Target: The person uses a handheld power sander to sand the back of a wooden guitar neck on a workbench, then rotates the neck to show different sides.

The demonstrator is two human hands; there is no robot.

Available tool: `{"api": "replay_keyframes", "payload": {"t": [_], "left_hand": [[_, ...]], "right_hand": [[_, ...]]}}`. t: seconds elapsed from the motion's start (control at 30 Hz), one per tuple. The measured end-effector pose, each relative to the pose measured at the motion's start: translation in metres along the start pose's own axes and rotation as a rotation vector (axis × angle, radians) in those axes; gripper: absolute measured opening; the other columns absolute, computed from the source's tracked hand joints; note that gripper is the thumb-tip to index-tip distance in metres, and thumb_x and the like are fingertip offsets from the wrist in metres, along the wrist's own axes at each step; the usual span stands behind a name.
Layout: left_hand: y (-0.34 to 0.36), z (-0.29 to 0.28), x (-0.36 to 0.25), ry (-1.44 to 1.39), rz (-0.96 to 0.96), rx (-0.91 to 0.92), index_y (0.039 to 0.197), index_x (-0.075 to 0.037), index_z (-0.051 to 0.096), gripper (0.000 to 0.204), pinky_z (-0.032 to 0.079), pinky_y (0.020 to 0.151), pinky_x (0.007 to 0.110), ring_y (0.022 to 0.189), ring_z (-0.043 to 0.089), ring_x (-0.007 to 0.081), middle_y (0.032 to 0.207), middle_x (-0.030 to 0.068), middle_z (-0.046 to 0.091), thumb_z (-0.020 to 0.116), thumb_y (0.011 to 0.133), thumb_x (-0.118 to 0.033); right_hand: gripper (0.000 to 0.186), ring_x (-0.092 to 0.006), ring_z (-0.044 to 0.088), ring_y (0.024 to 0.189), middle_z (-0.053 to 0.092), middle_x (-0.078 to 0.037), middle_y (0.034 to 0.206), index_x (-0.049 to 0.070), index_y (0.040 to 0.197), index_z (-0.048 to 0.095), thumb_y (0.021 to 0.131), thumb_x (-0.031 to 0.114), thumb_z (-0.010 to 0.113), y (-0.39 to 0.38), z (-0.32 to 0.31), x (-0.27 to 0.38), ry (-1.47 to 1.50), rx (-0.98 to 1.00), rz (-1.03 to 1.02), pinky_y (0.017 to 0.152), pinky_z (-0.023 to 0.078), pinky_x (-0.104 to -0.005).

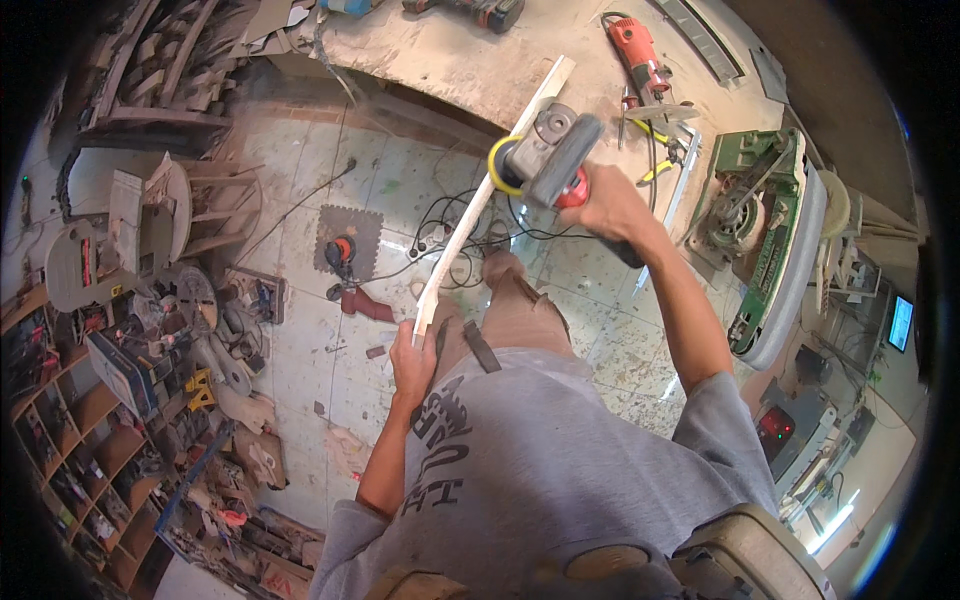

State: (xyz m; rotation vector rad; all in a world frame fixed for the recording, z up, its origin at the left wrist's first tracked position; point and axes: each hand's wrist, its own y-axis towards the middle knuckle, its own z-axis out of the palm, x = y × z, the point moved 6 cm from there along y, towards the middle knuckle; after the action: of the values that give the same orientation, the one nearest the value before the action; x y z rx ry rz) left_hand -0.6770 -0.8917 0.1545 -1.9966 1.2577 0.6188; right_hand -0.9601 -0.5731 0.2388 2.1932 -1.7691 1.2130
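A long, narrow strip of pale wood (478, 205) runs diagonally through the middle of the view, from the person's waist up and away to the edge of a dusty workbench (440, 60), where its far end rests. The left hand (412, 362) is wrapped around the near, lower end of the strip, fingers closed on it, holding it up at an angle over the tiled floor (300, 200). The right hand (605, 205) is further out and higher, to the right of the strip, gripping the handle of a grey and red power sander (550, 160). The sander's yellow-rimmed disc (500, 165) sits against the strip about two thirds of the way along; whether it actually touches the wood is hard to tell from this angle.

On the bench beyond lie an orange power tool (636, 52), yellow-handled pliers (655, 172) and a green machine (760, 215) with an exposed motor. Black cables (450, 215) trail across the floor beneath the strip, near a small red and black tool (342, 250) on a grey mat. To the left stand cluttered shelves (70, 420) and stacked wood offcuts (160, 60).
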Motion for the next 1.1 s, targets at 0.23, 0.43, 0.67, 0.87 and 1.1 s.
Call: {"api": "replay_keyframes", "payload": {"t": [0.23,0.43,0.67,0.87,1.1], "left_hand": [[-0.001,0.001,-0.001,-0.005,0.003,-0.013,0.110,0.003,0.057,0.025,0.050,0.077,0.055,0.089,0.064,0.0532,0.094,0.0315,0.066,0.069,0.095,-0.013],[-0.001,-0.002,-0.007,0.050,0.014,-0.004,0.109,0.002,0.057,0.025,0.050,0.078,0.055,0.090,0.064,0.0532,0.095,0.0314,0.066,0.069,0.095,-0.013],[-0.001,0.000,-0.002,0.032,0.026,0.005,0.110,0.002,0.056,0.025,0.049,0.077,0.056,0.090,0.063,0.0538,0.094,0.0319,0.065,0.069,0.094,-0.011],[-0.001,-0.001,-0.004,0.012,0.024,-0.004,0.109,0.002,0.055,0.025,0.049,0.076,0.057,0.089,0.062,0.0551,0.092,0.0335,0.065,0.068,0.094,-0.012],[0.001,-0.001,-0.003,0.002,0.007,0.002,0.110,0.002,0.055,0.026,0.049,0.075,0.059,0.088,0.063,0.0567,0.091,0.0346,0.066,0.068,0.094,-0.014]], "right_hand": [[0.059,-0.0472,0.070,0.086,0.071,-0.029,0.088,-0.005,0.108,0.064,0.064,0.030,0.082,-0.036,0.042,0.038,-0.166,0.085,-0.117,0.082,0.056,-0.0518],[0.060,-0.0473,0.070,0.085,0.070,-0.029,0.086,-0.005,0.107,0.064,0.064,0.031,0.082,-0.008,0.003,0.017,-0.066,-0.003,-0.029,0.081,0.056,-0.0515],[0.056,-0.0484,0.071,0.088,0.071,-0.030,0.087,-0.003,0.104,0.063,0.065,0.032,0.083,-0.048,0.053,0.059,-0.168,0.179,-0.171,0.080,0.056,-0.0525],[0.059,-0.0463,0.071,0.092,0.071,-0.031,0.091,-0.005,0.108,0.066,0.063,0.030,0.082,-0.017,0.016,0.031,-0.074,0.046,-0.057,0.084,0.055,-0.0511],[0.062,-0.0462,0.071,0.089,0.071,-0.031,0.091,-0.006,0.109,0.065,0.062,0.031,0.081,-0.010,0.008,0.023,-0.052,-0.001,-0.054,0.083,0.056,-0.0499]]}}
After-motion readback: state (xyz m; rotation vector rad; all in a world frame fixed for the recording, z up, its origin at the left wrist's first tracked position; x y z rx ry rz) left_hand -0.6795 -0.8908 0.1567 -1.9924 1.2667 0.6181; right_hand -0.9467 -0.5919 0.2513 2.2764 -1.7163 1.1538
